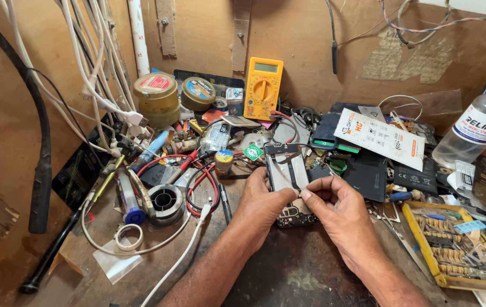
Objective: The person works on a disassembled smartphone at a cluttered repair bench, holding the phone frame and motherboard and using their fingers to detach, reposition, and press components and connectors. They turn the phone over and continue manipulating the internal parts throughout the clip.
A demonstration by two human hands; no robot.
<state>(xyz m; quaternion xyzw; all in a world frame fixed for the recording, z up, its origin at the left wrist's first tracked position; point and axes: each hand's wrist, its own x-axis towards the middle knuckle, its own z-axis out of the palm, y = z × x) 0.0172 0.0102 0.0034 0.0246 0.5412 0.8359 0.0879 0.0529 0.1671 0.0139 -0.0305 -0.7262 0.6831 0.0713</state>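
Both hands on an opened phone at the middle of the cluttered table.

Left hand [263, 202] and right hand [334, 204] pinch the opened phone [288, 176]; its lower end is hidden beneath them, its inner parts hard to make out.

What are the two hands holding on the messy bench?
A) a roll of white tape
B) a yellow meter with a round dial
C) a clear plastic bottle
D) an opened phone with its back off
D: the left hand and the right hand both grip the opened grey phone with its back off, while the yellow meter with a round dial stands untouched against the wooden wall.
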